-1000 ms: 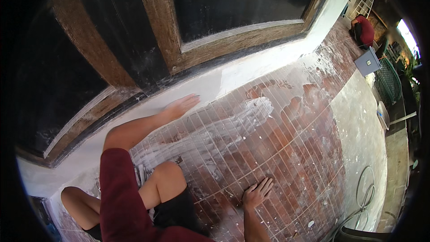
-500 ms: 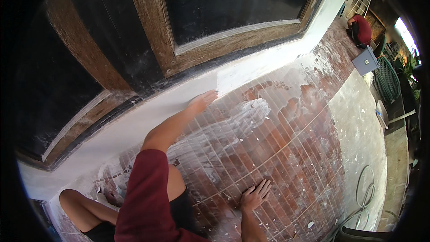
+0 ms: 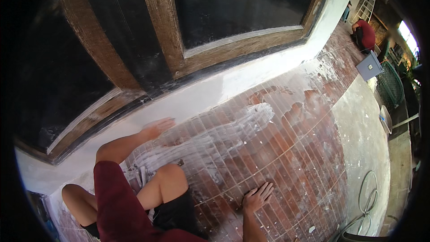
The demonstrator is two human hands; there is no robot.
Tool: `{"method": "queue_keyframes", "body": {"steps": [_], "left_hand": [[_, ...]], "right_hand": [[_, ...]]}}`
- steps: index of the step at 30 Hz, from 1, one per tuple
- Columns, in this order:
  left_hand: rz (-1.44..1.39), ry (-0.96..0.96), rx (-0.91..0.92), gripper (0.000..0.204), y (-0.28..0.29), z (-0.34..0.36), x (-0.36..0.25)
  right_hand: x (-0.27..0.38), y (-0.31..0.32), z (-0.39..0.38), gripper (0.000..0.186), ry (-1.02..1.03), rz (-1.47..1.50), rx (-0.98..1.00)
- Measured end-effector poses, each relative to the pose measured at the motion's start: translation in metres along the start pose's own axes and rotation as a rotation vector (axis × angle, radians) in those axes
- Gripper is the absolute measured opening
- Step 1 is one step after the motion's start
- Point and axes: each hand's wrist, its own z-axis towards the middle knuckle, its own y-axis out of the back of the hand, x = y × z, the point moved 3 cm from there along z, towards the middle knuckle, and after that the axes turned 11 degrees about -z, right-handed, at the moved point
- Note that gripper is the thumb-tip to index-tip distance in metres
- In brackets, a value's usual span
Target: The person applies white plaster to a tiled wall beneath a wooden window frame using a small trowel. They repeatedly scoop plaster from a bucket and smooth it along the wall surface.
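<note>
My left hand [image 3: 157, 127] reaches to the base of the white wall [image 3: 197, 101], fingers stretched out along it just above the tiled floor. It is slightly blurred, and the palm side is hidden, so anything under it cannot be seen. Propped on the reddish-brown tiles [image 3: 286, 170], my right hand [image 3: 257, 198] lies palm down with its fingers apart. White powdery smears [image 3: 251, 116] streak the tiles between the wall and my right hand. My bent knee [image 3: 172, 179] shows below the left forearm.
Dark panels with worn brown wooden frames [image 3: 163, 27] rise above the wall. At the far right, a person in a maroon shirt [image 3: 367, 35] crouches near a grey bin [image 3: 370, 66] and a ladder [image 3: 367, 5]. A coiled hose [image 3: 368, 197] lies on the concrete strip [image 3: 358, 130].
My left hand has slid down and left along the wall base, toward me. More of my bent knee now shows. My right hand stays on the same spot of the tiles.
</note>
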Motion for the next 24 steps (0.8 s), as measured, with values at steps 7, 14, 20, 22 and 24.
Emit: {"method": "queue_keyframes", "body": {"steps": [7,14,20,22,24], "left_hand": [[-0.042,0.18,-0.207,0.073,0.051,0.111,0.031],[0.142,0.348,-0.213,0.064,0.121,0.25,0.071],[0.061,0.373,-0.414,0.063,0.171,0.23,0.112],[0.074,0.357,-0.475,0.064,0.174,0.206,0.115],[0.075,0.343,-0.51,0.066,0.17,0.18,0.113]], "right_hand": [[0.0,0.003,0.001,0.057,0.009,0.025,-0.005],[-0.001,-0.001,0.0,0.057,-0.007,0.024,-0.006],[-0.001,0.0,0.0,0.058,-0.02,0.047,0.01],[0.0,0.001,0.0,0.058,-0.017,0.046,0.013],[0.0,0.002,0.0,0.057,-0.021,0.056,0.015]]}}
